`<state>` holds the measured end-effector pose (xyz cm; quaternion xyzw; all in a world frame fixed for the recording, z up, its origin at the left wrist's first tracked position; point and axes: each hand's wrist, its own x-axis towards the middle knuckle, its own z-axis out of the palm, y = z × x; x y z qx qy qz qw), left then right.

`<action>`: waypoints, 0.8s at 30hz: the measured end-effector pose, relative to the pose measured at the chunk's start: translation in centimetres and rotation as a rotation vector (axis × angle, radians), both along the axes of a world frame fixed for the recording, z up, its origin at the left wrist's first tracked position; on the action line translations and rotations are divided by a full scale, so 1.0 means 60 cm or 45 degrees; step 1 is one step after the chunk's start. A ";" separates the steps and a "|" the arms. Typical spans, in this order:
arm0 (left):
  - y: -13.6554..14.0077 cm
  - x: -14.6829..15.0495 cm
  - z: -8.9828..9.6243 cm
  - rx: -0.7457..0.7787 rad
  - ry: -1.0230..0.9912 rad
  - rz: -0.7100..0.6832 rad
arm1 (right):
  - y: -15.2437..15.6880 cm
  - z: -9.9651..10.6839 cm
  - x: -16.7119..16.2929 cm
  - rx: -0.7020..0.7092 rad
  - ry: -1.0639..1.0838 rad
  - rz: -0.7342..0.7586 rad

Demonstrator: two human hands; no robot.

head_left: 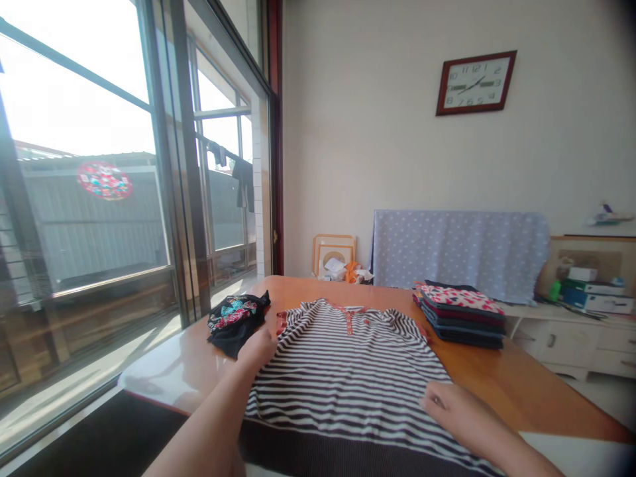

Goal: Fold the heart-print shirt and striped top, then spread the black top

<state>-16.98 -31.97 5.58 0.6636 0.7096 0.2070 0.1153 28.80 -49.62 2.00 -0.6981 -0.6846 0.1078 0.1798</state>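
A black-and-white striped shirt (348, 377) lies spread on the wooden table, its collar and red buttoned placket at the far end and a wide dark ribbed hem nearest me. My left hand (258, 349) is closed at the shirt's left side, just below the sleeve; its fingertips are partly hidden. On the right side of the body, lower down, my right hand (442, 403) is curled with the fingers pinched on the striped cloth. Just beyond my left hand sits a crumpled black garment (236, 321) with a colourful print.
A stack of folded clothes (460, 318) stands at the table's (536, 391) right side, a pink patterned piece on top. Large windows (99, 199) line the left. Behind the table are a cloth with pale dots (457, 252), a white cabinet (586, 341) and a wall clock (476, 83).
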 end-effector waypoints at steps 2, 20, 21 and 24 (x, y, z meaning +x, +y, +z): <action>0.021 0.005 0.001 -0.010 -0.002 0.002 | 0.027 0.004 -0.016 0.022 0.002 0.056; 0.196 0.028 0.009 -0.048 -0.010 0.086 | 0.271 -0.104 -0.035 0.331 -0.117 0.151; 0.205 0.028 0.005 -0.051 -0.011 0.090 | 0.273 -0.110 -0.032 0.339 -0.108 0.150; 0.231 0.030 -0.012 -0.067 -0.015 0.108 | 0.275 -0.117 -0.029 0.352 -0.098 0.143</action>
